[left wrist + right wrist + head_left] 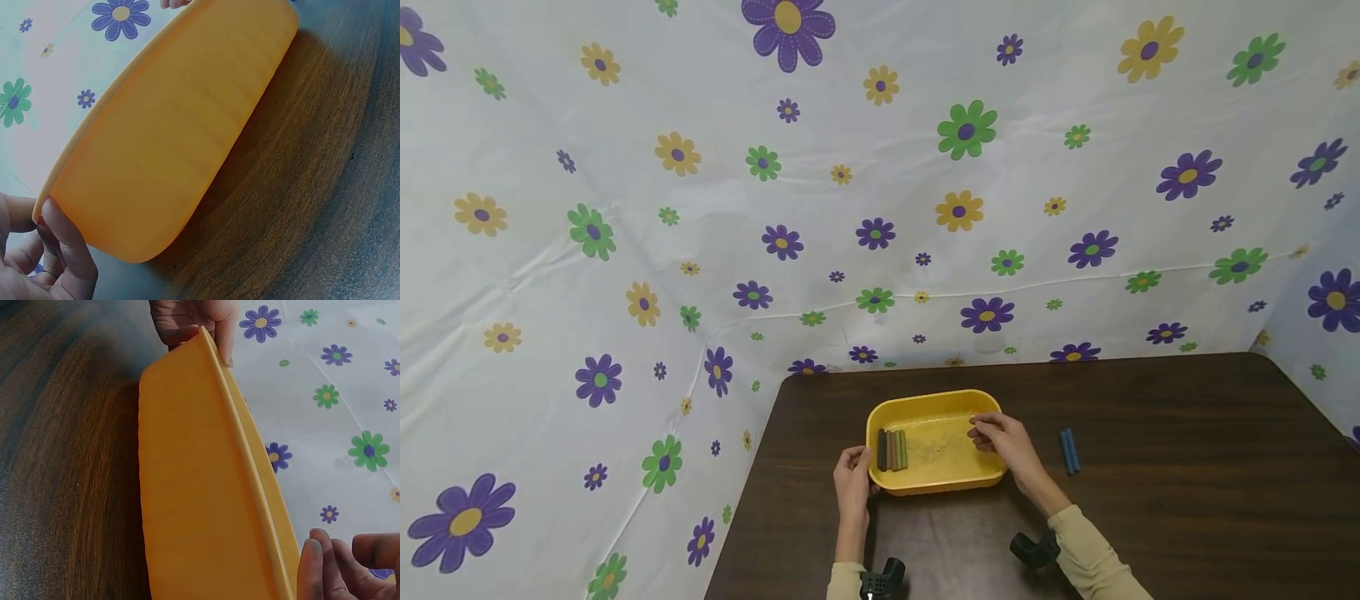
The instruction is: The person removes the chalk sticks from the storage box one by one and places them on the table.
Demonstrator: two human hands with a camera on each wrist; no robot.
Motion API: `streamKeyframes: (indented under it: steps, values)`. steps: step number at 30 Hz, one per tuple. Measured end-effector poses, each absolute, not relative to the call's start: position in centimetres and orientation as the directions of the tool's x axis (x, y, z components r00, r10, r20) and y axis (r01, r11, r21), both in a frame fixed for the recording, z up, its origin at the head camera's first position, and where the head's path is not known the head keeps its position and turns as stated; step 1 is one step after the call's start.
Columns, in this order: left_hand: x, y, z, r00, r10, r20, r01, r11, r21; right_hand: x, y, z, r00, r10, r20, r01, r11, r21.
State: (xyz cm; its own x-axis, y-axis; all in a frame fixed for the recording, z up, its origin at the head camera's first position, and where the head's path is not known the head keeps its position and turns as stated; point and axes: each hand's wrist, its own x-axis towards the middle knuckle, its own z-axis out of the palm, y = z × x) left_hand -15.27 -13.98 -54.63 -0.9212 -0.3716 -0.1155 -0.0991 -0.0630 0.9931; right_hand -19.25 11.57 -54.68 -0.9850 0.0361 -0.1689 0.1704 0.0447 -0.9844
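Note:
A yellow tray [936,468] with a raised rim stands on the dark table. My left hand [852,479] pinches its left rim; in the left wrist view the thumb and fingers [69,244] grip that edge from both sides. Side by side at the tray's left end lie several short crayon-like sticks [892,450], in black, brown and green. My right hand [1009,443] hovers over the tray's right end, fingers bent loosely. No object shows between those fingers [314,562] in the right wrist view, which also hides the tray's inside behind its wall [194,469].
Two blue sticks [1070,452] lie on the table to the right of the tray. The dark wooden table [1187,467] meets a white flower-print sheet [820,200] at the back and left. Both wrists wear black camera mounts.

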Motion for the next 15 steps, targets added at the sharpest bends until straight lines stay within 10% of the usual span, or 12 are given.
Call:
streamKeyframes:
  steps: [15]
  values:
    - [-14.83,-13.79,-53.57,-0.926,-0.362,-0.107,-0.092,-0.058,0.994,-19.46,10.74,-54.29,-0.986,-0.003,-0.169,0.169,0.035,-0.985]
